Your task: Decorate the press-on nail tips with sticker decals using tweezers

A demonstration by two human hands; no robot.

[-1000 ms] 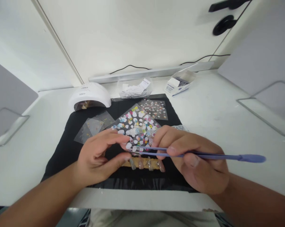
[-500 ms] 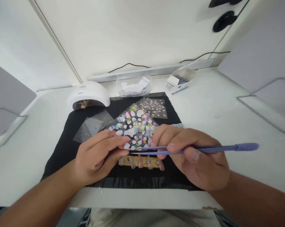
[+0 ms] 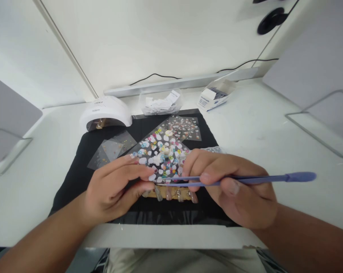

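Head view: the left hand [image 3: 111,189] has its thumb and index finger brought nearly together, with a narrow gap visible at the tips; whether they grip anything cannot be determined. The right hand [image 3: 242,189] clamps the purple tweezers [image 3: 256,179] between thumb and fingers. The tweezers lie near horizontal, arms slightly apart, points beside the left fingertips; whether the points touch or grip anything is too small to verify.

Behind the tweezers is the colourful sticker sheet [image 3: 167,151], partly covered by both hands. Nearer the person, five nail tips [image 3: 168,195] sit on a yellowish strip [image 3: 174,190] on the black mat [image 3: 74,185].

Caution: a slip of the right-hand pinch could drive the points into the left fingertips or scratch the sheet. Lowering either wrist too far could knock the nail tips off line.

Farther out, a second patterned sheet [image 3: 185,128] and clear sheets [image 3: 113,149] lie on the mat. The nail lamp [image 3: 105,108], a clear tray of packets [image 3: 143,100] and an uncovered carton [image 3: 207,102] stand toward the desk's [image 3: 253,125] back.
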